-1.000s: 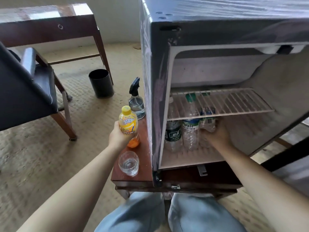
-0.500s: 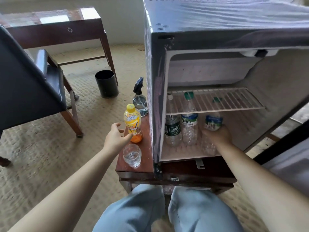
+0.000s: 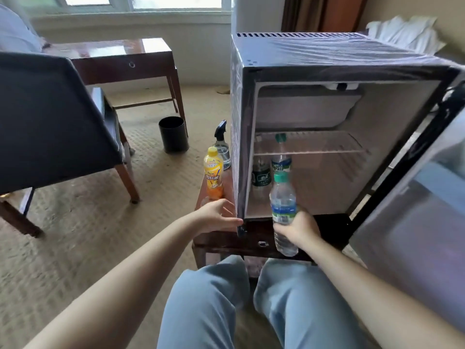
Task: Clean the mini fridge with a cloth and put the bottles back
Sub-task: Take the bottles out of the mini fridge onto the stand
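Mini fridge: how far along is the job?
A dark-label bottle and a blue-label bottle already stand inside the mini fridge. The right hand holds a third water bottle outside the opening; the left hand is empty. The orange drink bottle waits on the side table.

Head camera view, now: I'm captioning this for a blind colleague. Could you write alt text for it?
The right hand holds a green-capped water bottle in front of the open mini fridge, where two bottles stand at lower left. The open left hand is by the fridge's front corner, near an orange drink bottle and a spray bottle.
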Demonstrator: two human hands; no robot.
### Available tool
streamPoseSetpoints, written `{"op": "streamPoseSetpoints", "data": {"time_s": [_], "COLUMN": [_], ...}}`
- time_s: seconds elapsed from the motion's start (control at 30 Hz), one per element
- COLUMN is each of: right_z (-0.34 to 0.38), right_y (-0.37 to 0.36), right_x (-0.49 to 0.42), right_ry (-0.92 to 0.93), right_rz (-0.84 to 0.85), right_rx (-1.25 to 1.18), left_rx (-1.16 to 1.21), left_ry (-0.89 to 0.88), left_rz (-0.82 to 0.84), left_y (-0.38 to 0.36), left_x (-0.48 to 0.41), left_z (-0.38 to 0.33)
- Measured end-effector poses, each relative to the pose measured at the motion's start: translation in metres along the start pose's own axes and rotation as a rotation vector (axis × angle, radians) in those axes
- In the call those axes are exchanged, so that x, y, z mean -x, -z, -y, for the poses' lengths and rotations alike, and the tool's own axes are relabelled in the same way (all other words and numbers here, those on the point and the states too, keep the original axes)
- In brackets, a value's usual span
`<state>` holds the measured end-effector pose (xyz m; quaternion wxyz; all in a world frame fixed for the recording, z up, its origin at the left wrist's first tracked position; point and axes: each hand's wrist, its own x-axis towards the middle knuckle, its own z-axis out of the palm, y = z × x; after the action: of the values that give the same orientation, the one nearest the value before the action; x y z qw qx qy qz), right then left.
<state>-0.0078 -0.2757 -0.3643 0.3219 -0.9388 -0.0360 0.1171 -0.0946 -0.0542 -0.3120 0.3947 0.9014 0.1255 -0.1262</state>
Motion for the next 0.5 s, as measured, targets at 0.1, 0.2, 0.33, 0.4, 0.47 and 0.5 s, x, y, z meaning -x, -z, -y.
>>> {"op": "streamPoseSetpoints", "data": {"time_s": [0.1,0.2,0.33,0.4,0.47,0.5], "right_z": [0.035,0.074,0.112,0.123,0.132,0.135], "right_y": [-0.016,-0.032,-0.048,-0.055,-0.059,-0.059], "right_x": [0.021,0.037,0.051,0.049,0.043,0.038], "right_ry": [0.172,0.359,0.445,0.510,0.572,0.590], "right_rz": [0.055,0.115,0.176,0.217,0.248,0.256], "right_rx": [-0.042,-0.112,-0.207,-0.183,-0.134,-0.110], "left_rx": [0.104,0.258,0.336,0.323,0.365,0.402], "left_ry": [-0.050,-0.127,-0.138,-0.107,-0.068,-0.044], "left_rz": [-0.046,-0.160,-0.308,-0.375,-0.429,-0.447], "left_y": [-0.005,-0.001,0.018,0.029,0.039,0.045], "left_x": [0.015,0.027,0.035,0.037,0.037,0.036], "left_z": [0.003,0.005,0.024,0.037,0.050,0.057]}}
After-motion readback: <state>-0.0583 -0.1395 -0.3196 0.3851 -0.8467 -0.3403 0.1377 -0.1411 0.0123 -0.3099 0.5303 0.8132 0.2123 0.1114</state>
